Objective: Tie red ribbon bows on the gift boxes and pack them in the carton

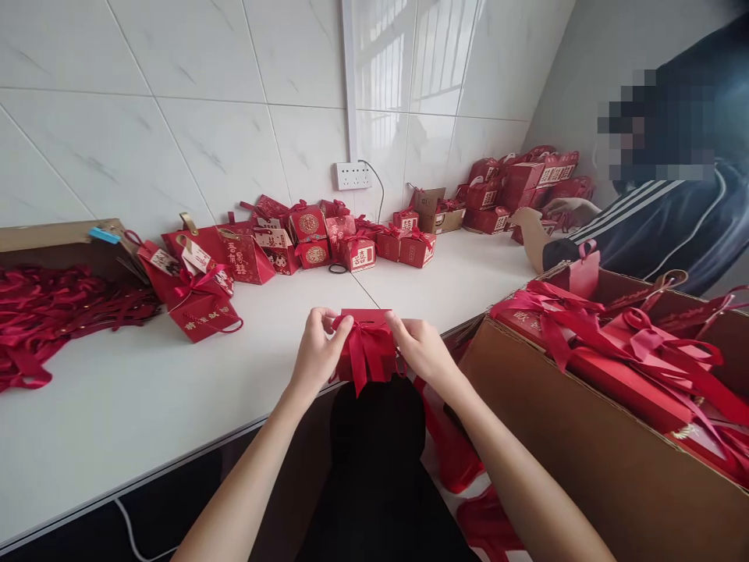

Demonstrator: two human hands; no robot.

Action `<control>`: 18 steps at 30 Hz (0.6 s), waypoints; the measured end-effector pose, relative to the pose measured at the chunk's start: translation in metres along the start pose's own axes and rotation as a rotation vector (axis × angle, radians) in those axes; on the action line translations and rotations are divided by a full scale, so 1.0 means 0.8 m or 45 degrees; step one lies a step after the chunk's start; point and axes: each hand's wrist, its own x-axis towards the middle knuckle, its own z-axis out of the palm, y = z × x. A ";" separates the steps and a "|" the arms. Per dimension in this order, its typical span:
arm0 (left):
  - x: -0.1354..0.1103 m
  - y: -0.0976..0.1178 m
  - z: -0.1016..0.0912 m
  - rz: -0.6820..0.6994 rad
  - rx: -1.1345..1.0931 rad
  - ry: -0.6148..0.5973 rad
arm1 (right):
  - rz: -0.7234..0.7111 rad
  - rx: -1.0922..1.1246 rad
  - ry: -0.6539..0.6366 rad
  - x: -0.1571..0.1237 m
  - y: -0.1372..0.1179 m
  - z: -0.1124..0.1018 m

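Between my two hands is a small red gift box [380, 367] with a red ribbon bow [367, 342] on its front. It is at the front edge of the white table [275, 343], just above my knees. My left hand [321, 343] grips the left side, its thumb pressed near the bow's upper left. My right hand [418, 343] holds the right side, thumb at the top corner. The ribbon tails hang down over the box's front. The fingers behind the box are partly hidden.
A cardboard carton [562, 437] full of red ribboned boxes stands at my right. Red gift boxes [310, 234] line the wall. Red ribbons [64, 320] heap at the left. A co-worker's hands [530, 226] touch boxes at the far right. A power strip [353, 176] hangs on the wall.
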 end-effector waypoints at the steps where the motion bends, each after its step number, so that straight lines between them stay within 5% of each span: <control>1: -0.001 0.002 0.001 0.007 0.023 -0.026 | 0.003 0.002 0.008 0.002 -0.003 0.005; 10: 0.004 -0.002 -0.006 0.022 -0.109 -0.289 | -0.093 0.264 0.036 0.029 0.011 0.007; 18: 0.005 -0.014 0.002 0.036 -0.179 -0.303 | 0.052 0.788 0.066 0.020 0.035 0.031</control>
